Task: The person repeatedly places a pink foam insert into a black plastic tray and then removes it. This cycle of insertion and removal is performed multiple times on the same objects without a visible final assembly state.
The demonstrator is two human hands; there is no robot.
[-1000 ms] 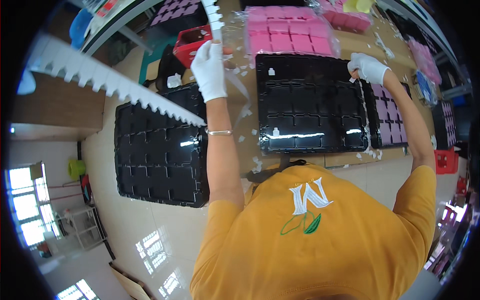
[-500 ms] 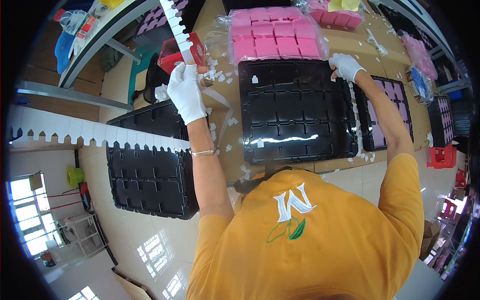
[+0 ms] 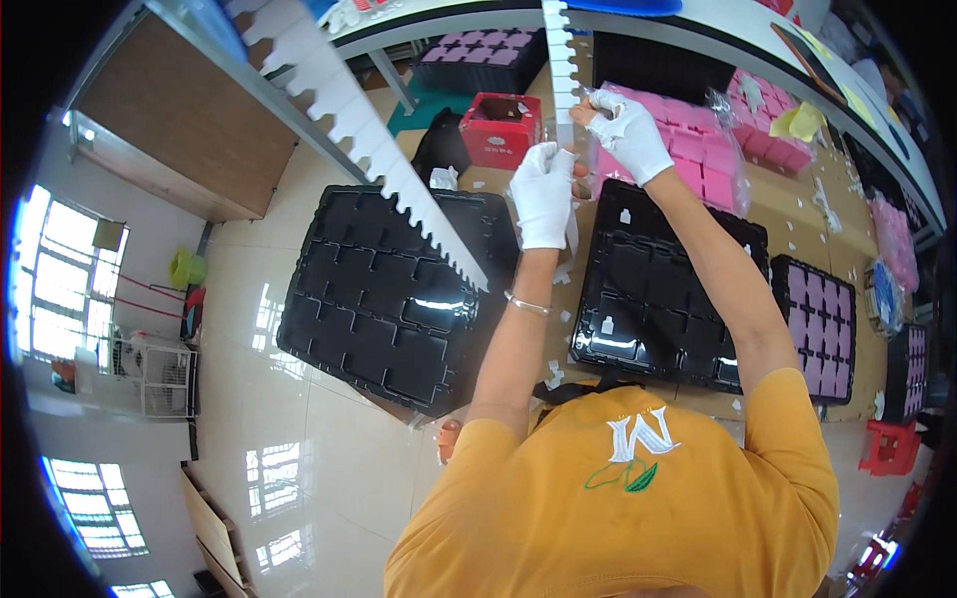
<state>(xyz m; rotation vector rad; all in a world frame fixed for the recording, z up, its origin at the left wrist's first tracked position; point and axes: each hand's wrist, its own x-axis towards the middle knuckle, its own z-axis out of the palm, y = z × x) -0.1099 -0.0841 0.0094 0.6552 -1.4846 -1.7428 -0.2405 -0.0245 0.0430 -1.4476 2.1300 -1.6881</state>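
Observation:
My left hand (image 3: 541,204), in a white glove with bare fingertips, grips a long white strip of labels (image 3: 560,70) with a notched edge. My right hand (image 3: 633,138), gloved likewise, has its fingertips pinched at the strip's right edge, just above the left hand. Whether a loose label is between them is too small to tell. A second length of label strip (image 3: 374,154) slants across the left side, close to the camera. Below my right forearm lies a black plastic tray (image 3: 648,289) with moulded compartments, bearing small white bottle-shaped labels (image 3: 607,325).
Another stack of black trays (image 3: 369,289) stands at left, beside a red box (image 3: 500,130). Bagged pink foam blocks (image 3: 688,140) lie behind the tray. A black tray with purple inserts (image 3: 817,324) is at right. Paper scraps litter the table, and a shelf (image 3: 478,20) crosses the back.
My view has turned left. The right hand has left the tray's far right corner and come to the label strip beside my left hand, which still holds it.

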